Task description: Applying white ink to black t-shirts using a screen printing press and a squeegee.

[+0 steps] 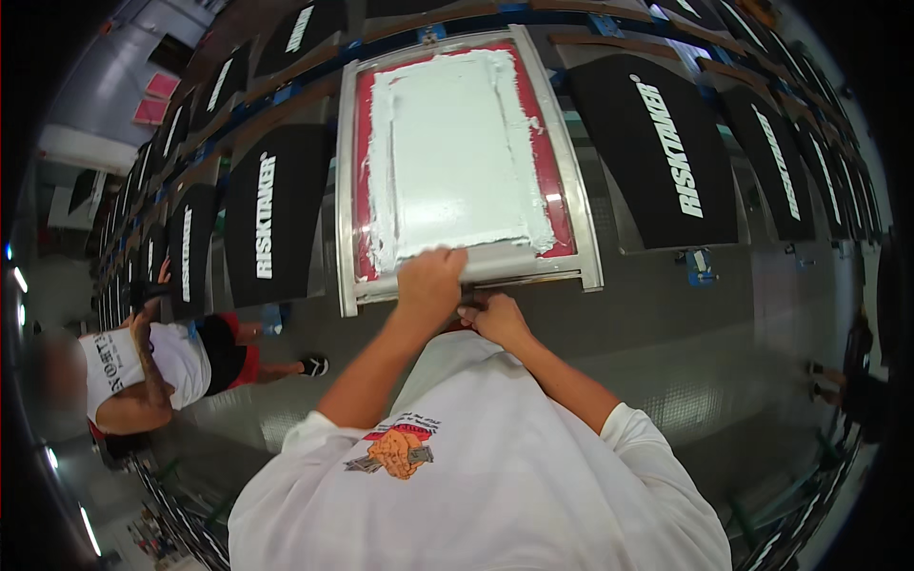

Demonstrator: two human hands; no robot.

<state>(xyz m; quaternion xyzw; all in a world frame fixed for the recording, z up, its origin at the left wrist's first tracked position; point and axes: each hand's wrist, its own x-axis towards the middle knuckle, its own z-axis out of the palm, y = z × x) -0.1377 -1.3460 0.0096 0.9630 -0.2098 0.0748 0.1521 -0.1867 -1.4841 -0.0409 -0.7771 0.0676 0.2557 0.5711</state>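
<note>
Several black fabric panels [271,228] flank the metal-framed printing screen [348,190] in the head view; pale ink [452,143] covers most of its red-bordered mesh. At the near end, the left hand [431,285] is fisted, seemingly around a squeegee [500,259]. The right hand [497,319] curls just below the frame; what its grip pinches, I cannot tell. Spreading ink looks like the step in hand; the next move calls for level, even pressure.

Flat grey boards [576,57] are carried in rows along the worktop [381,45], whose blue rail is seen between them. Black fabric panels [624,124] with white lettering are laid flat on the boards. Between two panels, a metal-edged screen frame [568,181] is set, its red surface mostly covered with white paste [452,143].
</note>
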